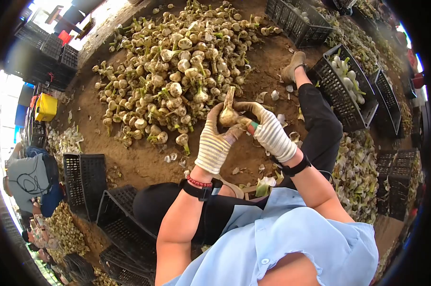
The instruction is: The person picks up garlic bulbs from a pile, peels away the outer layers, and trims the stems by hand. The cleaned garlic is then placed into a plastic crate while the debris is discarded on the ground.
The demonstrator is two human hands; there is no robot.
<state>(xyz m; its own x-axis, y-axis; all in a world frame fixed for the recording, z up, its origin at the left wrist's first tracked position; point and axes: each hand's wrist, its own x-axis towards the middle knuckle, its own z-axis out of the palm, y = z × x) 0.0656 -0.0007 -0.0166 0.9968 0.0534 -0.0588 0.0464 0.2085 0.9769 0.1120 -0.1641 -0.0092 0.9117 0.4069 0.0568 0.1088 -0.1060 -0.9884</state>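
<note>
The far side of the garlic bulb (228, 117) is hiding from me, and beside the thumb of my gloved right hand (272, 133) a green patch (252, 127) is showing too little to make out. My gloved left hand (215, 143) is clamping the bulb, thumb lying along its near side and fingers curling round it. My right forefinger is arching toward the neck, but I can't tell whether the right fingers are gripping. The bulb is sitting between both hands' fingertips, its stalk (229, 97) pointing away from me. Beyond my fingertips a garlic heap (177, 71) is spreading; well to their right, a black crate (332, 97) is holding pale bulbs (349, 81).
</note>
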